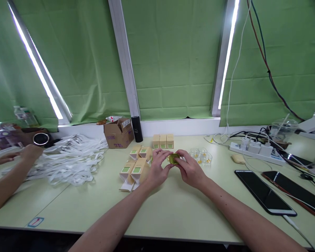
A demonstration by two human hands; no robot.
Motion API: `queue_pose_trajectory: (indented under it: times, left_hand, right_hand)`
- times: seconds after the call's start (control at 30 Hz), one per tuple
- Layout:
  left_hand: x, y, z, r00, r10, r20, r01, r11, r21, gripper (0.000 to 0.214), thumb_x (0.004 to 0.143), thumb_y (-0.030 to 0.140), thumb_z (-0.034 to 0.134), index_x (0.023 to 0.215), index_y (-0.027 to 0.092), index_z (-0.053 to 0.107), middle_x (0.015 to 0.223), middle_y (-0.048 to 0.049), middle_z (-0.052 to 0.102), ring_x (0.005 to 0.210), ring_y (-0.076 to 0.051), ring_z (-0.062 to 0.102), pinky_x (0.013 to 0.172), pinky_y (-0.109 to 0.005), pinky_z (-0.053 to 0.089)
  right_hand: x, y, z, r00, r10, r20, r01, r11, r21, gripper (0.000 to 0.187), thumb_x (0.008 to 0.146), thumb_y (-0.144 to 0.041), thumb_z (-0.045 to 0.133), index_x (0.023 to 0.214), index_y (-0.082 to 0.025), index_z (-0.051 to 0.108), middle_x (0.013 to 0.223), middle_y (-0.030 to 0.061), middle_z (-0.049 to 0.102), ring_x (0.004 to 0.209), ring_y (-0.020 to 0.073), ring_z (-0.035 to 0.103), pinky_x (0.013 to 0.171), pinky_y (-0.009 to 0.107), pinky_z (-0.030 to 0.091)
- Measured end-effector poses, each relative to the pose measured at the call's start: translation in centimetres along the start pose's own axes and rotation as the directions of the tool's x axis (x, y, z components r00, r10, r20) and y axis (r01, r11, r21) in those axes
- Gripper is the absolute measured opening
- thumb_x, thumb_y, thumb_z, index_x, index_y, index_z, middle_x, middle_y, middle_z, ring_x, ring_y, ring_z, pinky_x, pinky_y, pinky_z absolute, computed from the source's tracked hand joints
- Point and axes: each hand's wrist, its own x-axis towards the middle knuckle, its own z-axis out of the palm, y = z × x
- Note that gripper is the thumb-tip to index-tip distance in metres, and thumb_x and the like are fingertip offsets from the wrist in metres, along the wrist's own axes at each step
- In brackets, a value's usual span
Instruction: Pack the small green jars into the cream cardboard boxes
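My left hand point(157, 168) and my right hand point(190, 169) meet over the middle of the pale green table point(173, 206). Both pinch a small round green-and-gold jar point(174, 158) between their fingertips. Just left of my hands lie several small tan cartons with green labels point(136, 168), some with open flaps. Three closed tan cartons point(163, 141) stand in a row behind. To the right of my hands sit several clear little cups with yellow contents point(201, 156).
A brown cardboard box point(118, 133) and a black cylinder point(137, 128) stand by the window ledge. A heap of white strips point(68, 157) lies left, where another person's hands point(21, 154) work. Two phones point(265, 190) and a power strip point(257, 151) with cables lie right.
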Motion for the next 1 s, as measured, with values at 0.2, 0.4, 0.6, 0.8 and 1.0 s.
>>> queue_pose_trajectory:
  times: [0.2,0.4,0.6,0.8,1.0]
  left_hand:
    - [-0.01,0.21,-0.01,0.999,-0.039,0.001,0.039,0.999,-0.004,0.040,0.091,0.021,0.072,0.129,0.031,0.066,0.123,-0.0077,0.070,0.130,-0.030,0.049,0.111,-0.056,0.047]
    - [-0.05,0.09,0.02,1.000,-0.015,-0.004,0.015,1.000,-0.008,0.039,0.092,0.022,0.071,0.130,0.030,0.066,0.123,-0.0086,0.071,0.128,-0.030,0.050,0.111,-0.056,0.046]
    - [-0.12,-0.13,0.08,1.000,0.003,-0.016,-0.003,1.000,0.014,0.038,0.092,0.022,0.071,0.129,0.029,0.066,0.124,-0.0088,0.071,0.126,-0.030,0.051,0.111,-0.056,0.045]
    - [0.05,0.21,-0.07,1.000,0.012,-0.026,-0.012,1.000,0.013,0.039,0.090,0.019,0.073,0.128,0.030,0.067,0.122,-0.0076,0.071,0.125,-0.030,0.051,0.110,-0.055,0.045]
    - [0.03,0.26,-0.01,1.000,-0.023,-0.014,0.022,0.999,-0.032,0.040,0.092,0.022,0.071,0.131,0.029,0.067,0.123,-0.0081,0.070,0.126,-0.029,0.049,0.108,-0.051,0.047]
  right_hand:
    - [-0.32,0.24,0.25,0.998,0.016,-0.064,-0.014,0.999,0.040,0.034,0.101,-0.013,0.048,0.130,-0.027,0.058,0.127,0.0166,0.060,0.115,0.0296,0.067,0.089,0.048,0.064]
    - [-0.38,0.27,0.33,0.997,0.000,-0.073,0.003,0.999,0.037,0.031,0.101,-0.011,0.047,0.125,-0.027,0.059,0.130,0.0166,0.058,0.118,0.0289,0.065,0.090,0.048,0.064]
    - [-0.05,0.06,0.11,0.999,-0.017,-0.044,0.019,0.999,0.034,0.031,0.102,-0.010,0.044,0.124,-0.024,0.061,0.129,0.0175,0.058,0.115,0.0283,0.065,0.088,0.047,0.064]
    - [-0.23,0.16,0.21,0.999,-0.008,-0.041,0.010,0.999,0.041,0.033,0.102,-0.011,0.044,0.127,-0.025,0.060,0.133,0.0176,0.057,0.119,0.0289,0.065,0.089,0.047,0.064]
    - [-0.47,0.18,0.39,0.995,0.049,-0.091,-0.041,0.995,0.092,0.042,0.102,-0.014,0.049,0.142,-0.026,0.048,0.134,0.0164,0.062,0.130,0.0301,0.061,0.102,0.053,0.060]
